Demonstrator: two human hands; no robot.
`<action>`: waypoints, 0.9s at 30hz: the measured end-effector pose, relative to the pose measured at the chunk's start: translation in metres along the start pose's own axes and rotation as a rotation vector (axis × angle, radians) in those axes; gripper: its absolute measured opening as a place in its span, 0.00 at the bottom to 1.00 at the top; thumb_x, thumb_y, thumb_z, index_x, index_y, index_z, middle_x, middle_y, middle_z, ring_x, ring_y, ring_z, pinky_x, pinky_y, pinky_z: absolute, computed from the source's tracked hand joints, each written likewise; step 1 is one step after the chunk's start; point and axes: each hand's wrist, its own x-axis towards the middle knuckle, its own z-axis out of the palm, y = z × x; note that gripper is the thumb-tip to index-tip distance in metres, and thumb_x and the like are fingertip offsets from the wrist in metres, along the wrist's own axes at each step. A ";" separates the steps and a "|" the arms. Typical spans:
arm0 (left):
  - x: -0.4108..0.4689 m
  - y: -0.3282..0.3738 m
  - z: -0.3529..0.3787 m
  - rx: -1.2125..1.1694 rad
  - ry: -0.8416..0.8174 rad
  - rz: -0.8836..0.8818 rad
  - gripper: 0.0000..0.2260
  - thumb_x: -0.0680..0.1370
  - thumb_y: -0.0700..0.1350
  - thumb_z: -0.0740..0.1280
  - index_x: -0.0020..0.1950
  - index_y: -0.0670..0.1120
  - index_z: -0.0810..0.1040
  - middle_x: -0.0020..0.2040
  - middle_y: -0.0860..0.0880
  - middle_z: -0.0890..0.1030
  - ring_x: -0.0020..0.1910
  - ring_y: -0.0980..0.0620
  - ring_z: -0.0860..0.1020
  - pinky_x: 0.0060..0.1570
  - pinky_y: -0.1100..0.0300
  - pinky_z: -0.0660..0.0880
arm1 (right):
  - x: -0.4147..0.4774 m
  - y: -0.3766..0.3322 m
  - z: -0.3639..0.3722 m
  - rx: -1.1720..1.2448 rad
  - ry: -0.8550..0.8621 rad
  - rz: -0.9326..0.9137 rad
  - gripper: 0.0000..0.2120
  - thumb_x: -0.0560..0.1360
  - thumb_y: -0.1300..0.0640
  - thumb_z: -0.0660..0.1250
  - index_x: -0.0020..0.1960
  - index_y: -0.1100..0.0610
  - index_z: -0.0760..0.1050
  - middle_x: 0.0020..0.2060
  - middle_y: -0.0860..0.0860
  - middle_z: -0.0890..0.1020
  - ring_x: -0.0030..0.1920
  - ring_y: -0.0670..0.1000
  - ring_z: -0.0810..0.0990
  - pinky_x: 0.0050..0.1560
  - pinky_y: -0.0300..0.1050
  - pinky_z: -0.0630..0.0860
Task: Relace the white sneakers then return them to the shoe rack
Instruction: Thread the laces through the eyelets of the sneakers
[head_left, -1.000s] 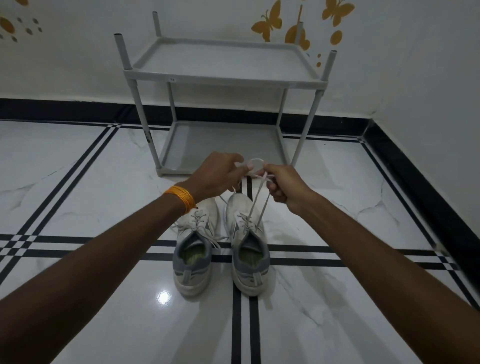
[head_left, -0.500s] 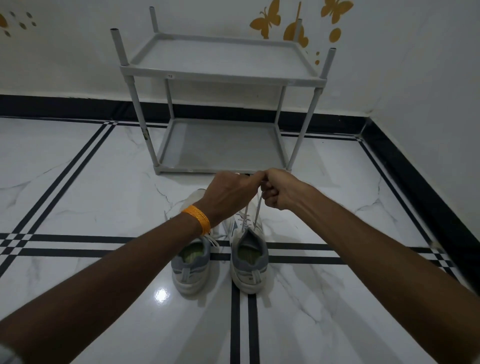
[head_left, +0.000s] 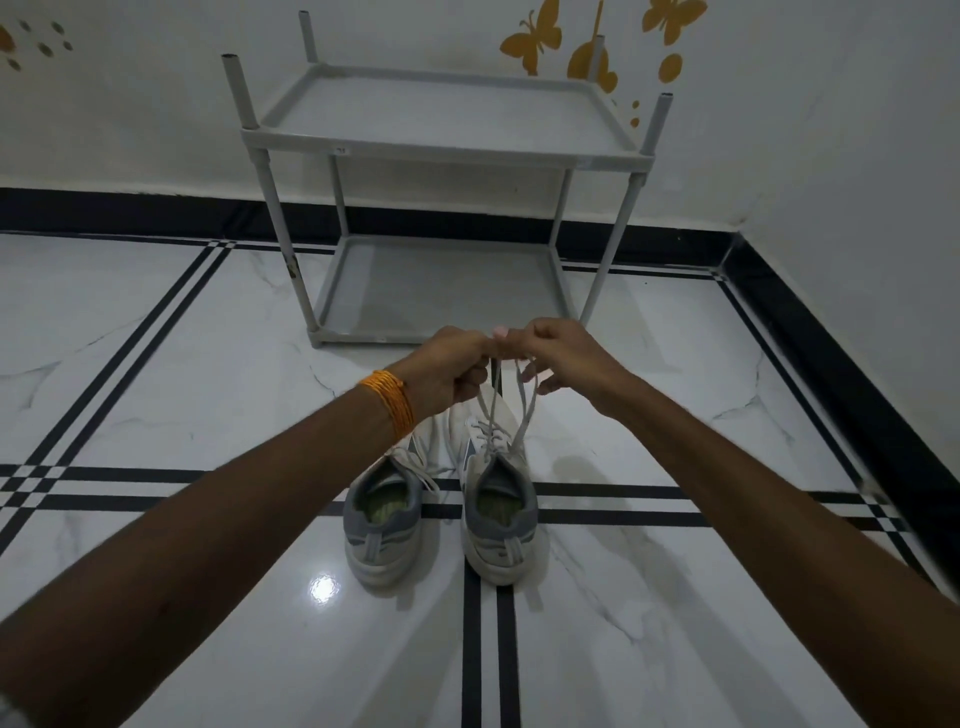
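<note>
White sneakers sit side by side on the marble floor in front of us, heels toward us and toes pointing at the shoe rack. The left sneaker is partly hidden under our left forearm, its laces lying loose across its top. The right sneaker stands just beside it, on the black double stripe that runs down the floor.

We hold both hands together above the right sneaker. Our left hand and right hand touch at the fingertips, and the fingers of each hand are closed in a pinch on the lace ends. The two white strands rise from the top eyelets of the right sneaker to our fingers, pulled fairly straight, and seem to cross just below the pinch. An orange thread band wraps our left wrist.

The grey rack has two tiers and stands against the white wall, beyond our hands. Orange butterfly stickers decorate the wall above its right side. A black skirting band runs along the base of the wall.
</note>
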 end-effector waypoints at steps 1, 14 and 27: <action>0.002 -0.001 0.000 -0.006 0.008 0.001 0.05 0.77 0.41 0.65 0.41 0.43 0.76 0.23 0.54 0.65 0.22 0.57 0.60 0.20 0.65 0.59 | 0.000 0.000 -0.001 -0.020 -0.024 -0.034 0.23 0.72 0.41 0.72 0.49 0.62 0.78 0.42 0.53 0.85 0.40 0.51 0.85 0.39 0.43 0.82; 0.016 -0.036 -0.040 0.047 0.457 0.101 0.05 0.77 0.39 0.65 0.44 0.40 0.80 0.32 0.46 0.77 0.28 0.52 0.68 0.27 0.62 0.66 | 0.000 0.052 -0.022 1.158 -0.002 0.199 0.22 0.79 0.58 0.61 0.26 0.56 0.71 0.49 0.58 0.83 0.54 0.53 0.82 0.66 0.52 0.73; 0.019 -0.104 -0.066 0.474 0.615 0.119 0.18 0.73 0.43 0.66 0.62 0.44 0.75 0.65 0.40 0.75 0.53 0.39 0.79 0.52 0.52 0.76 | -0.003 0.108 0.033 -0.409 -0.160 -0.010 0.13 0.71 0.48 0.74 0.47 0.58 0.83 0.40 0.48 0.80 0.38 0.45 0.74 0.37 0.37 0.68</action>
